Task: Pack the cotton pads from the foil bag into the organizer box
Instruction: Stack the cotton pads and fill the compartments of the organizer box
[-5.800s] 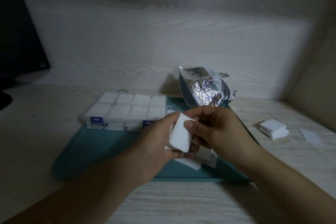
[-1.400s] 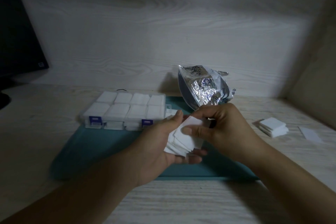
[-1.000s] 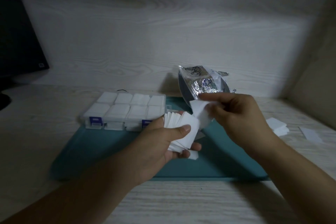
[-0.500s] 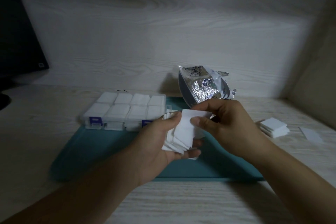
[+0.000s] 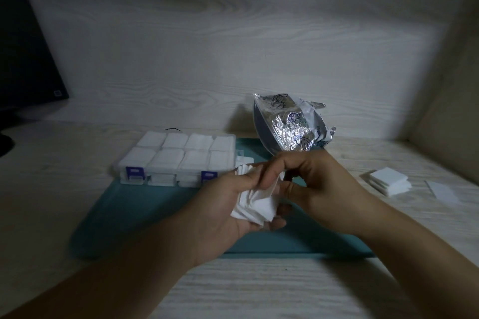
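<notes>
My left hand [image 5: 225,204] holds a fanned stack of white cotton pads [image 5: 256,202] over the teal mat [image 5: 145,212], thumb on top. My right hand [image 5: 318,186] meets the stack from the right, and its thumb and fingers pinch the stack's upper edge. The clear organizer box [image 5: 178,158] with purple latches lies shut on the mat's far left, its compartments filled with white pads. The silver foil bag [image 5: 287,124] stands crumpled behind my hands against the wall.
A small pile of white pads [image 5: 383,181] and one loose pad [image 5: 443,189] lie on the wooden desk at the right. A dark monitor [image 5: 23,54] stands at the far left. A wooden wall closes the back and right side.
My right hand came back from near the foil bag with one pad and laid it on the stack in my left hand; both hands now press together on the stack.
</notes>
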